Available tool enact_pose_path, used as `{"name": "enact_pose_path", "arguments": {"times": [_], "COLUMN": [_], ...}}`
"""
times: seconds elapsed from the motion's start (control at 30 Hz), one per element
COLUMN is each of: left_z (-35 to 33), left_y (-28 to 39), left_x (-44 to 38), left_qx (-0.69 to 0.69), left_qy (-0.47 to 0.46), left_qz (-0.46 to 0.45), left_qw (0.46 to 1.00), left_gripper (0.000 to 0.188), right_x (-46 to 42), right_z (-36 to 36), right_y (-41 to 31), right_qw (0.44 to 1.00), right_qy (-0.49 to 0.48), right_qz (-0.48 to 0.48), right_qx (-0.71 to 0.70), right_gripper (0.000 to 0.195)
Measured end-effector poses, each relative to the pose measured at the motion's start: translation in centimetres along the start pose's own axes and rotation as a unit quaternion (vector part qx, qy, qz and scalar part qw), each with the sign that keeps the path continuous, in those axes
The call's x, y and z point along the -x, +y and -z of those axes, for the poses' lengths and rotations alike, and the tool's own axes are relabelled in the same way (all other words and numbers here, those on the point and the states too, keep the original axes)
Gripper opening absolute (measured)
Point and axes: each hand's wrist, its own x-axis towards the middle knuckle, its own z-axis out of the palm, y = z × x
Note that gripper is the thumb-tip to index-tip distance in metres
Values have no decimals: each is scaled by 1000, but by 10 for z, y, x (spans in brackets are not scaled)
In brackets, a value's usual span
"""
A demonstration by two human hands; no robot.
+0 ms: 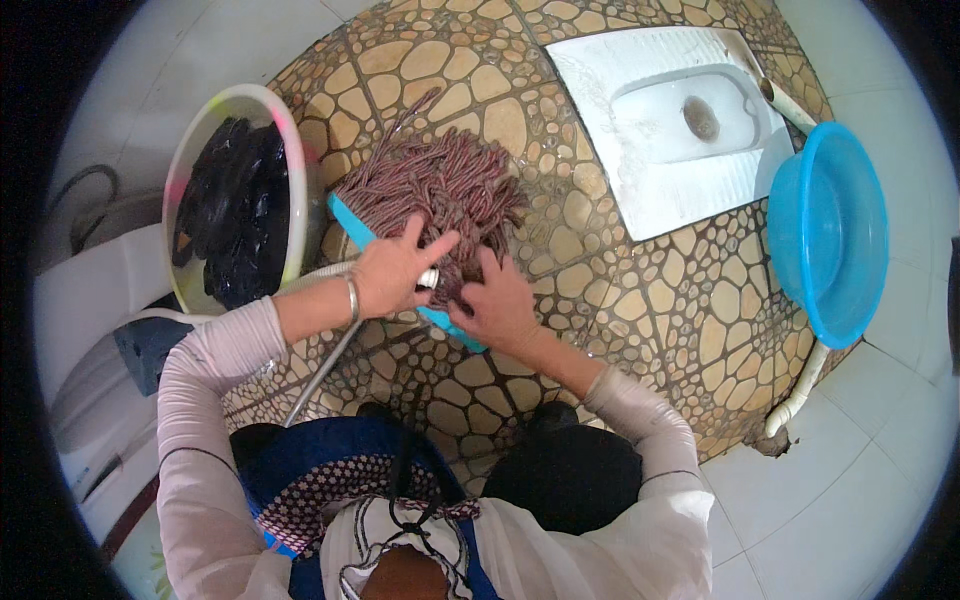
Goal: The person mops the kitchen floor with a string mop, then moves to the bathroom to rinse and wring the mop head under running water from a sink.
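Observation:
A mop head of reddish-brown twisted strands (pixel 450 180) lies spread on the wet floor. Its flat blue bar (pixel 349 219) shows along the near side, and a metal handle (pixel 324 371) runs back towards me. My left hand (pixel 390 276), with a bangle on the wrist, is over the bar and holds a pale hose (pixel 319 276) under the palm. The hose's white end (pixel 428 278) pokes out past the palm, while thumb and forefinger spread over the strands. My right hand (pixel 501 304) touches the near strands with bent fingers; whether it grips any is hidden.
On the left stands a pale basin (pixel 300 187) holding dark, wet, shiny material (pixel 236 217). A white squat toilet (pixel 626 191) is set in the pebble-patterned floor (pixel 645 300). Right of it, a blue basin (pixel 844 232) leans near the tiled wall, beside white pipes (pixel 799 397).

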Motion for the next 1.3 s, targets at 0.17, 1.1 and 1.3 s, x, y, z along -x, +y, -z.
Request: {"name": "enact_pose_path", "arguments": {"times": [0.17,1.1,1.3], "left_z": [-41,-14,-43], "left_y": [-17,-164,-110], "left_x": [-24,-112,-117], "left_qx": [-9,355,386], "left_qy": [73,243,205], "left_qz": [-41,232,152], "left_qw": [996,872,887], "left_gripper": [85,47,55], "right_x": [8,-94,-134], "right_z": [-69,-13,-17], "right_y": [20,128,79], "right_qw": [983,982,996], "right_qy": [119,99,-38], "right_qz": [37,-159,-37], "right_qx": [132,-25,-65], "right_gripper": [18,56,50]}}
